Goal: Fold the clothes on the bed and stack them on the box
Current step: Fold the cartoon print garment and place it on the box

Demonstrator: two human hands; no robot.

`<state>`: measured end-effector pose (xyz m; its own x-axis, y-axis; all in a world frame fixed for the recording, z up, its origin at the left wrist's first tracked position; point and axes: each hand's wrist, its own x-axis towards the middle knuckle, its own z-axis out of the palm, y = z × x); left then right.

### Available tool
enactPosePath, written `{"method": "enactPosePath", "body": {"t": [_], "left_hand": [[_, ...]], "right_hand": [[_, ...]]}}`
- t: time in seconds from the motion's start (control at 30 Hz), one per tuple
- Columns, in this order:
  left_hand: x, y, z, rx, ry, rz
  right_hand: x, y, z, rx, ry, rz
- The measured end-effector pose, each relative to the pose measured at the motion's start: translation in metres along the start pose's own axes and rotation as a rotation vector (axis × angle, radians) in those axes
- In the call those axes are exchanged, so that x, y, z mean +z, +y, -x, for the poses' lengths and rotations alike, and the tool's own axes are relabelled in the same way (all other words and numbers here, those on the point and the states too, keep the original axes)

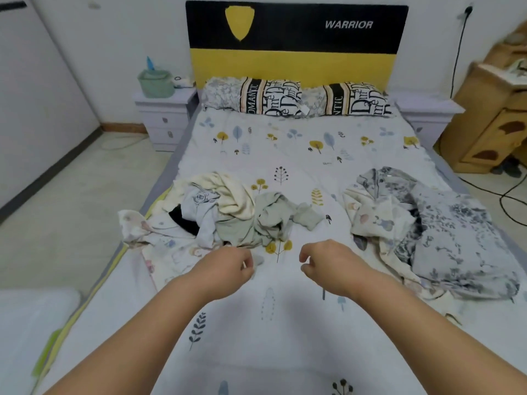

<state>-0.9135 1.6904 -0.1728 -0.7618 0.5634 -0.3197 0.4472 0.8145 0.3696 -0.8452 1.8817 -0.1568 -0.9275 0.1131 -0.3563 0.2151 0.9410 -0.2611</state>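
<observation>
Above a leaf-printed white bedsheet (pixel 285 323), two bare hands hover with fingers loosely curled, holding nothing: left hand (pixel 228 266), right hand (pixel 328 260). Two heaps lie beyond them: crumpled cream, sage and pale-blue clothes (pixel 228 212) past the left, grey floral garments (pixel 427 223) right. Individual pieces cannot be counted.
</observation>
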Motion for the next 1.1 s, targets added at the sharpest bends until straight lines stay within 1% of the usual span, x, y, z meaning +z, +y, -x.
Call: {"method": "enactPosePath", "body": {"t": [0.1,0.27,0.37,0.47,0.53,0.6,0.63,0.8,0.87,0.93,1.03,1.1], "left_hand": [[0.039,-0.017,-0.015,-0.008,-0.024,-0.018],[0.115,-0.046,-0.041,0.030,-0.028,-0.070],[0.159,-0.064,-0.057,0.043,-0.023,-0.091],[0.204,-0.080,-0.071,0.058,0.034,-0.181],[0.234,-0.087,-0.077,0.116,0.150,-0.247],[0.260,-0.097,-0.082,0.166,0.233,-0.302],[0.272,-0.103,-0.084,0.163,0.275,-0.336],[0.339,-0.121,-0.088,0.131,0.236,-0.377],[0.358,-0.127,-0.094,0.116,0.259,-0.363],[0.363,-0.129,-0.098,0.121,0.325,-0.341],[0.363,-0.128,-0.099,0.172,0.401,-0.349],[0.366,-0.132,-0.101,0.166,0.412,-0.378]], "right_hand": [[0.040,0.011,-0.017,0.036,-0.020,-0.021],[0.115,0.034,-0.041,0.120,-0.055,-0.039],[0.158,0.049,-0.053,0.184,-0.032,-0.038],[0.203,0.063,-0.063,0.234,0.012,-0.034],[0.235,0.071,-0.069,0.275,0.034,-0.030],[0.267,0.079,-0.073,0.296,0.078,0.017],[0.282,0.083,-0.075,0.299,0.105,0.055],[0.350,0.091,-0.078,0.339,0.291,0.158],[0.373,0.090,-0.082,0.340,0.294,0.163],[0.385,0.091,-0.084,0.349,0.315,0.174],[0.389,0.096,-0.081,0.351,0.469,0.182],[0.393,0.098,-0.081,0.339,0.511,0.179]]}}
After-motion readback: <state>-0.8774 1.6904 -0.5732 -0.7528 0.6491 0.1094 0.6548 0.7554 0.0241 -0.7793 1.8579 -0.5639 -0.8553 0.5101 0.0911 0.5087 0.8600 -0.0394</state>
